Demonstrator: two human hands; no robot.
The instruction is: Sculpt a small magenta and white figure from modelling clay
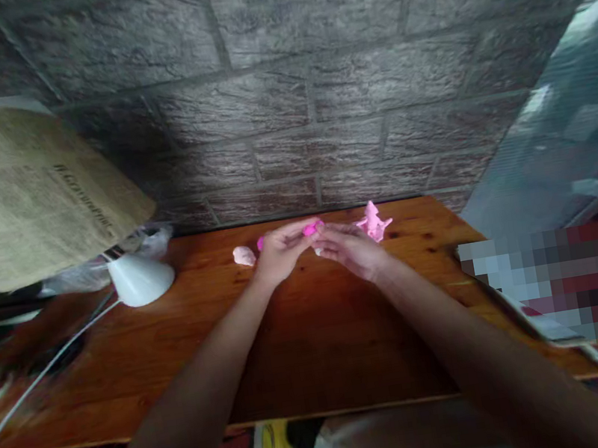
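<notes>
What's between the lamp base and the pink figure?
Head view: pale lump, pink bit, left hand, right hand, and a bright pink piece held between them.

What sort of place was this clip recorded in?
Probably a room in a home, at a desk or side table, though that is a guess. A wooden table stands against a brick-patterned wall, and a lamp with a printed shade sits on it.

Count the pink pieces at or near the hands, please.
4 visible: a pale lump left of the left hand, a bright bit partly behind that hand, a larger piece held between both hands, and a spiky figure beyond the right hand. Others may be hidden.
</notes>
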